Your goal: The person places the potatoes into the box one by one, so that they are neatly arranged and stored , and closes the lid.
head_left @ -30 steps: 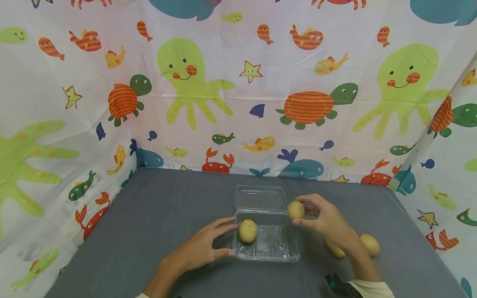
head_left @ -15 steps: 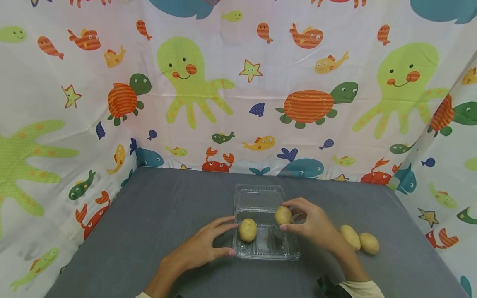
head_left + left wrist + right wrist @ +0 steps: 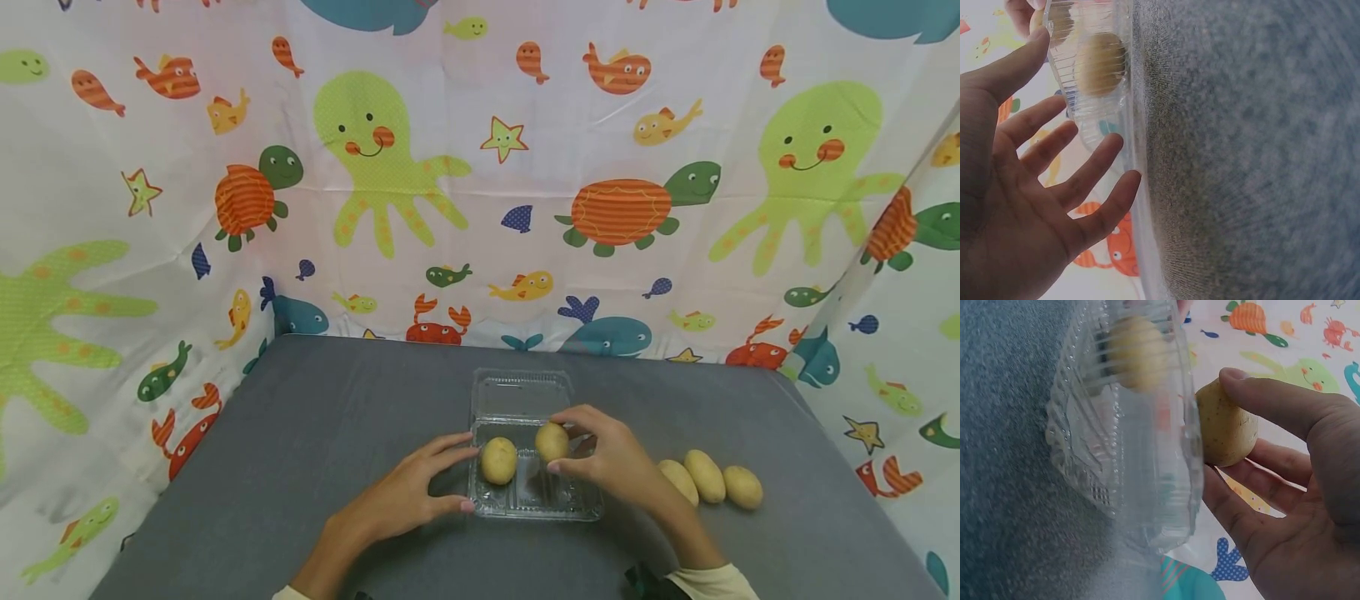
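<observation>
A clear plastic clamshell box (image 3: 577, 500) stands on the grey table with its lid (image 3: 521, 393) folded back. One potato (image 3: 498, 461) lies in the box's left part. My right hand (image 3: 611, 454) pinches another potato (image 3: 552, 442) between thumb and fingers, over the middle of the box; the right wrist view has this potato (image 3: 1225, 425) at the rim's level. My left hand (image 3: 412, 483) rests at the left side of the box, fingers spread and thumb by the front corner. Seen from the left wrist, the fingertips (image 3: 1113, 147) are right at the box wall.
Three potatoes lie in a row on the table (image 3: 337, 417) to the right: one (image 3: 678, 481) partly behind the right forearm, a middle one (image 3: 704, 476) and an outer one (image 3: 743, 487). A curtain (image 3: 480, 192) printed with sea animals hangs behind the table and along its sides.
My right hand has carried its potato leftward and slightly down, from the box's right edge to over its middle. The left hand stays put. More of the row of potatoes shows.
</observation>
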{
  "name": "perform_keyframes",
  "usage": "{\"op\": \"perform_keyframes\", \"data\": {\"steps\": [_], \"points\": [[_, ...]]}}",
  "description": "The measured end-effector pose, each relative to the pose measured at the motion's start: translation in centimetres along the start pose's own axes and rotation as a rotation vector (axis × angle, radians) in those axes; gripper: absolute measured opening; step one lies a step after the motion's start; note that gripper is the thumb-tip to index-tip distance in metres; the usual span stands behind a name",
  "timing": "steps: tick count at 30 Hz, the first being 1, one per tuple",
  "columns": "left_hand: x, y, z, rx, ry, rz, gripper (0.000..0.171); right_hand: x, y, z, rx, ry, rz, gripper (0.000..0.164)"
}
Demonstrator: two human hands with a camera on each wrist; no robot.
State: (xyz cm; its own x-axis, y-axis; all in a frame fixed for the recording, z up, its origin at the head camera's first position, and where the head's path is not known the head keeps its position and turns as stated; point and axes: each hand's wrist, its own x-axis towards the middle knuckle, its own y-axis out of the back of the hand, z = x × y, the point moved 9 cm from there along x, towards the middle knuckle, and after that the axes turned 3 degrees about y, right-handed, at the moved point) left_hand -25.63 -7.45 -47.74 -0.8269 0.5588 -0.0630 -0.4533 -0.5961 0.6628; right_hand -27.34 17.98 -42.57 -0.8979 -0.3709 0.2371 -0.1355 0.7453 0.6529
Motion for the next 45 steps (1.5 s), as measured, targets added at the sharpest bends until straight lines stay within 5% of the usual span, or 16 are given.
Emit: {"op": "perform_keyframes", "data": {"steps": [23,45], "points": [[0.0,0.0,0.2,0.016,-0.013,0.012,0.072,0.2,-3.1,0.0,0.109,-0.015,-0.068,0.063],[0.1,-0.1,0.1,0.009,0.000,0.005,0.072,0.4,-4.5,-0.1,0.019,-0.056,-0.088,0.060]]}}
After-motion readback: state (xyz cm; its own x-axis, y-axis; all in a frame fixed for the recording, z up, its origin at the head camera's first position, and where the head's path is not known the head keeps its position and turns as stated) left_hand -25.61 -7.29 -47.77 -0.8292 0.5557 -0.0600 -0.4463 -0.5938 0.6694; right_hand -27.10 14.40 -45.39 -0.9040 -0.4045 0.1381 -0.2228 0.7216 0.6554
